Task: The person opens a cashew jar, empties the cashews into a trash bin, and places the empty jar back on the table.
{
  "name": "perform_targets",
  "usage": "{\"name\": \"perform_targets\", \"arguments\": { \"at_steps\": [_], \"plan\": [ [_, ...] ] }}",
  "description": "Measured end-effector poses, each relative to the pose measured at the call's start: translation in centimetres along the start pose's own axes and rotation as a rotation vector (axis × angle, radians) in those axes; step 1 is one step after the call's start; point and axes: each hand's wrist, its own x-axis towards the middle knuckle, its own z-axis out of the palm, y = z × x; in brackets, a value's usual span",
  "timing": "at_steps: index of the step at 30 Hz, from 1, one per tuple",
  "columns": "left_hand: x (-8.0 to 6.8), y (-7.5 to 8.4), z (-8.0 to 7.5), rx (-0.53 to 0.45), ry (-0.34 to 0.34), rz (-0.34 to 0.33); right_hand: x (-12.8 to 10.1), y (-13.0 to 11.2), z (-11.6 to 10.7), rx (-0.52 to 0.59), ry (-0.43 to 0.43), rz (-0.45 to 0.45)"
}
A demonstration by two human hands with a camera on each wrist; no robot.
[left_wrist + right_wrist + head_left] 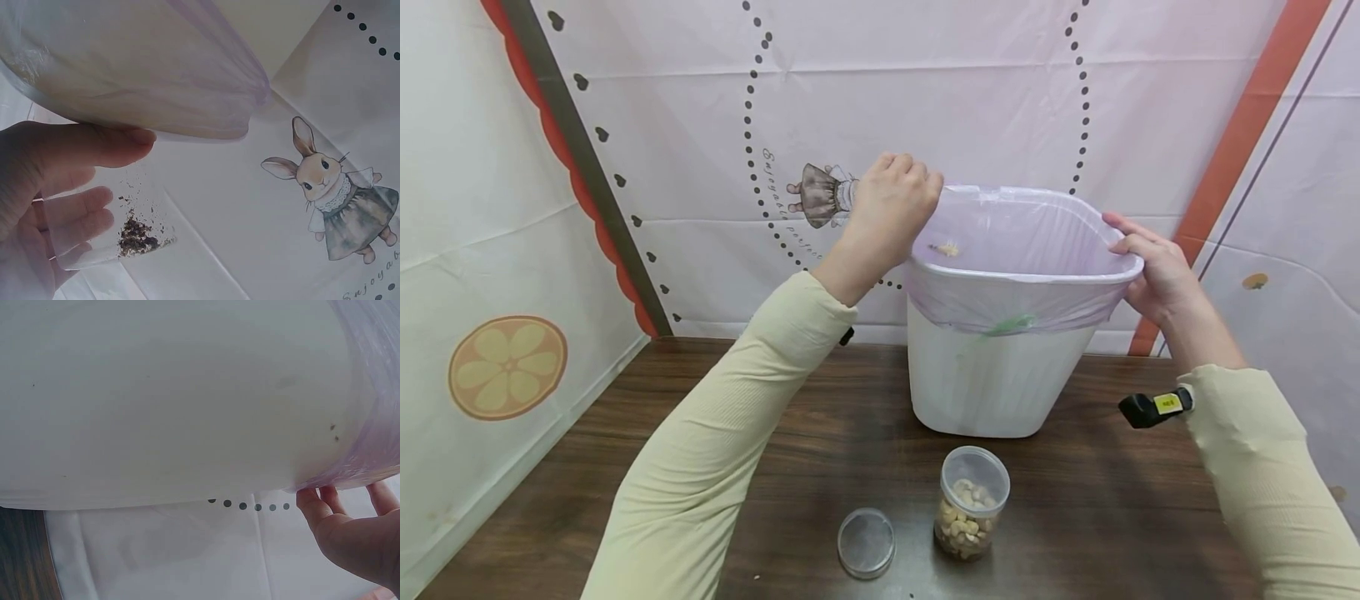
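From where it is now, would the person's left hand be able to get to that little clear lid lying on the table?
Probably yes. The left hand grips the lilac bag on the white bin's rim, so it must let go first. The round clear plastic lid lies flat on the dark wooden table beneath that arm, uncovered.

head view bright and even, soft diffuse light, no hard shadows; faint shadow under the white plastic waste bin (pixel 992 383) on the dark brown wooden table (pixel 775 433). mild sheen on the tabletop at lower centre. wide-angle bend at the frame edges, backdrop lines curve at left and right. sharp overall. left wrist view washed out, pale lilac translucent bin liner (pixel 156 69) in the upper half overexposed and soft, near fingers blurred, printed rabbit at right in focus. right wrist view low contrast, bin wall fills the frame, blurred, dim lower left corner.
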Motion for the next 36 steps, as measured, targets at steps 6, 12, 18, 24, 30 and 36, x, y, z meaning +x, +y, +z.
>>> {"name": "perform_targets", "arguments": {
  "at_steps": [6,12,18,24,30,36],
  "plan": [
    [0.0,-0.3,0.0,-0.011,-0.023,-0.019,0.0,0.0,0.0,0.002,-0.002,0.0],
    [0.2,0.0,-0.1,0.025,0.007,0.015,0.0,-0.1,0.0,0.01,-0.003,0.002],
    [0.7,1.0,-0.2,0.132,0.003,0.112,-0.1,-0.1,0.0,-0.007,-0.004,0.011],
    [1.1,1.8,-0.1,0.225,0.015,0.168,-0.1,0.0,0.0,-0.013,-0.007,0.011],
    [1.4,2.1,-0.3,0.239,-0.017,0.217,-0.1,0.1,0.0,-0.012,-0.004,0.014],
    [1.6,2.2,-0.5,0.241,-0.058,0.233,-0.1,-0.1,0.0,-0.001,0.002,0.011]
  ]
}}
